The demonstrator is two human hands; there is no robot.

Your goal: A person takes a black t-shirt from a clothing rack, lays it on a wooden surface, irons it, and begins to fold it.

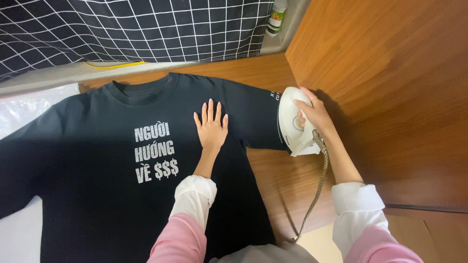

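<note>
Right hand point(314, 114) grip wraps the iron point(292, 127) (seemingly on sleeve); left hand point(211, 127) spread flat on shirt point(97, 195).

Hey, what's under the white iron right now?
The white iron, gripped by the right hand, sits on the black T-shirt's sleeve end. The fabric beneath its soleplate is hidden.
</note>
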